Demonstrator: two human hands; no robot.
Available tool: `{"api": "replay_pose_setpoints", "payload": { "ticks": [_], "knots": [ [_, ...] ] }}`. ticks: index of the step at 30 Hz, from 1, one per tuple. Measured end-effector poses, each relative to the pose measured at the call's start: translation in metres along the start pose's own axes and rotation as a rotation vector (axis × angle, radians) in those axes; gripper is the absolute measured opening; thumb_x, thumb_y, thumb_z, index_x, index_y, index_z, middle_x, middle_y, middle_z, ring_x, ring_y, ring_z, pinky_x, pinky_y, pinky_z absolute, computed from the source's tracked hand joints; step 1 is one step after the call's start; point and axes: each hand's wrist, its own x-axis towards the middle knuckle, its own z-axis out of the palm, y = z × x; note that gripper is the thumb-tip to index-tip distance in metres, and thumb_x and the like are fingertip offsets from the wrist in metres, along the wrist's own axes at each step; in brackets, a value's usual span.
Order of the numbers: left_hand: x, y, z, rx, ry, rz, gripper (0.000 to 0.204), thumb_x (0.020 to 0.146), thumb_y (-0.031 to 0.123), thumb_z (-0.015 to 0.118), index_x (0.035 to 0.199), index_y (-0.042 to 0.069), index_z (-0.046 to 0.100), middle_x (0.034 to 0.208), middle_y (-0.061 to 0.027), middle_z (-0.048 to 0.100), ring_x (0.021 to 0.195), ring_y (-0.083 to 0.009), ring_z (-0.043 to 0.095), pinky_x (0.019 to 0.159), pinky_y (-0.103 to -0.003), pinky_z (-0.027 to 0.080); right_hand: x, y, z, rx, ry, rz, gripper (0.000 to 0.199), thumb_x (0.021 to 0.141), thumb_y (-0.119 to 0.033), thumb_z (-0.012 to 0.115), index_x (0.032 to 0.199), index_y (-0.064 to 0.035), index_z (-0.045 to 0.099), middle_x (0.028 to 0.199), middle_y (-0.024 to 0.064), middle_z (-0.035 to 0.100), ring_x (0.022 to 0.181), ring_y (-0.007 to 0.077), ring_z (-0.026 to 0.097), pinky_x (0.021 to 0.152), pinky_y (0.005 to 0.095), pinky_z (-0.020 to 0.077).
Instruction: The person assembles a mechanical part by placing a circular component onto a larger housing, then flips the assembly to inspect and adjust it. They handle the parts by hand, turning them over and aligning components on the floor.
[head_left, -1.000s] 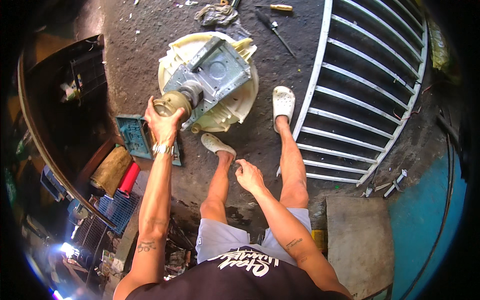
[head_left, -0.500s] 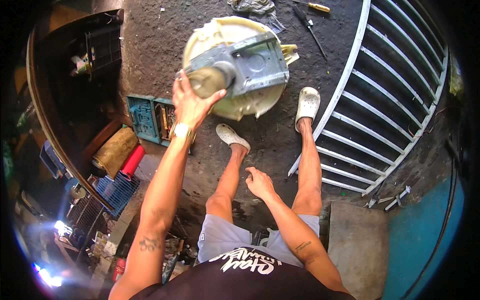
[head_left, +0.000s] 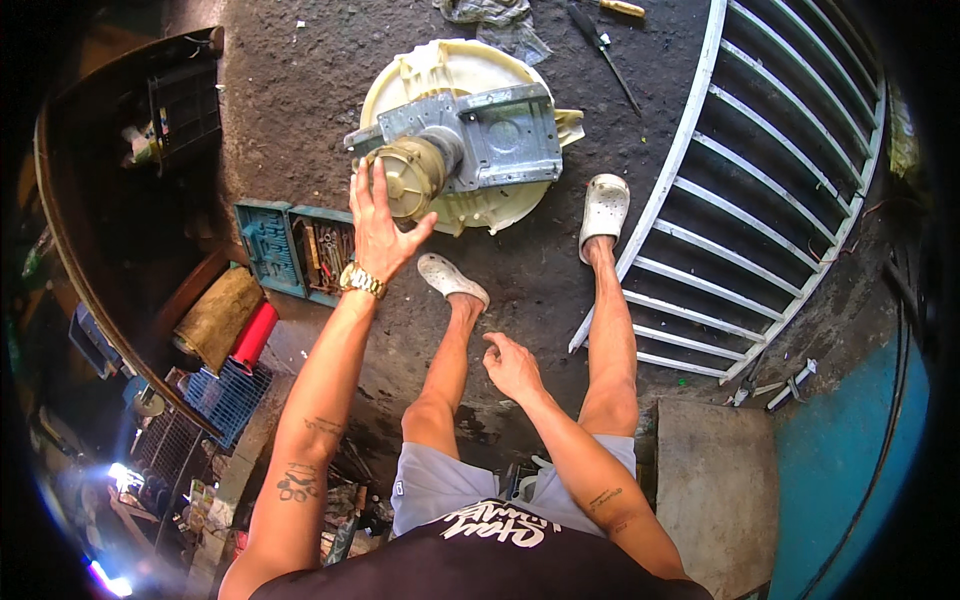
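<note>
At the far left a dark curved bench (head_left: 70, 250) runs down the frame, with a tan roll (head_left: 215, 318) and a red cylinder (head_left: 255, 335) lying just beside it on the floor and a blue plastic crate (head_left: 228, 398) below them. Next comes an open teal tool case (head_left: 295, 250) full of small tools, lying on the rough concrete floor (head_left: 290, 110). The left hand (head_left: 385, 225) reaches up from the wrist, which wears a gold-coloured watch (head_left: 362, 281); its fingers are spread wide and flat, gripping nothing, with the fingertips (head_left: 378, 172) laid against the round tan pulley (head_left: 408, 180) of the motor unit. That pulley sticks out of a grey metal gearbox plate (head_left: 490, 135), which sits on top of a cream plastic washer tub (head_left: 450, 70) lying on the floor ahead of the person's feet (the tub takes up the upper middle of the view). A white clog (head_left: 452, 278) is planted just below the tub, and a second white clog (head_left: 604, 206) stands to its right. The right hand (head_left: 512, 365) hangs in the air between the knees, fingers loosely curled and holding nothing, well apart from the tub. Beyond the tub lie a crumpled rag (head_left: 490, 20) and a screwdriver (head_left: 603, 48). At the right a white barred gate (head_left: 770, 180) lies on the ground, and a blue painted surface (head_left: 850, 460) fills the lower right corner.
</note>
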Motion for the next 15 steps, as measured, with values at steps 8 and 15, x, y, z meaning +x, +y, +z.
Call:
{"api": "replay_pose_setpoints", "payload": {
  "ticks": [8,15],
  "knots": [
    [0.031,0.024,0.021,0.162,-0.064,-0.311,0.133,0.061,0.037,0.095,0.165,0.015,0.014,0.163,-0.0298,0.02,0.144,-0.0577,0.027,0.115,-0.062,0.037,0.008,-0.003,0.005,-0.029,0.095,-0.089,0.043,0.091,-0.016,0.063,0.133,-0.0081,0.064,0.107,0.015,0.075,0.091,0.0308,0.074,0.087,0.0428,0.0569],
    [0.041,-0.045,-0.01,0.1,0.027,-0.007,0.131,0.064,0.047,0.095,0.166,0.011,0.021,0.16,-0.0288,0.037,0.15,-0.0485,0.031,0.124,-0.056,0.025,-0.007,-0.012,-0.006,0.008,0.031,-0.099,0.042,0.092,-0.015,0.062,0.134,-0.0076,0.061,0.11,0.0147,0.073,0.096,0.0316,0.072,0.088,0.0423,0.056]
  ]
}}
